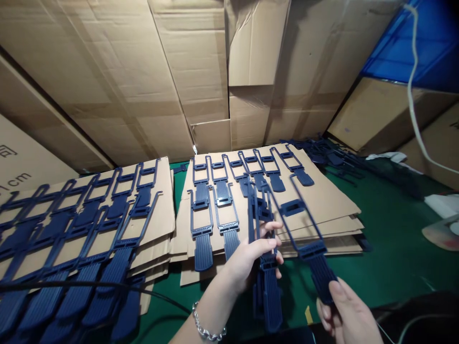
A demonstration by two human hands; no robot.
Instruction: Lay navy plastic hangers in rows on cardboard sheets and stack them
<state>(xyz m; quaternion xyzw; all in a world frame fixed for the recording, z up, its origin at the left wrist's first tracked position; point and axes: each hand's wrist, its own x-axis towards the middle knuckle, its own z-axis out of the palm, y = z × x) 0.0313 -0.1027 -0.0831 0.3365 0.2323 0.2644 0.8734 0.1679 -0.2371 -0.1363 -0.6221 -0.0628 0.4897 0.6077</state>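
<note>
My left hand [251,258], with a chain bracelet at the wrist, is closed around a bunch of dark blue plastic frame-shaped parts [271,296], held upright. Each has two long rails, a slotted crosspiece and a ribbed tab. To its right, my right hand [347,310] pinches one more such part [315,258] by its ribbed tab, between thumb and fingers. That part tilts up and left, its open end near the bunch. Behind my hands, similar parts [201,210] lie in rows on stacked cardboard sheets [322,205].
More blue parts [122,224] cover another cardboard stack at left, with a black cable [154,291] crossing in front. A loose pile [333,157] lies at the back right of the green table [398,243]. Large cardboard boxes [129,86] stand behind. A white cable [412,91] hangs at right.
</note>
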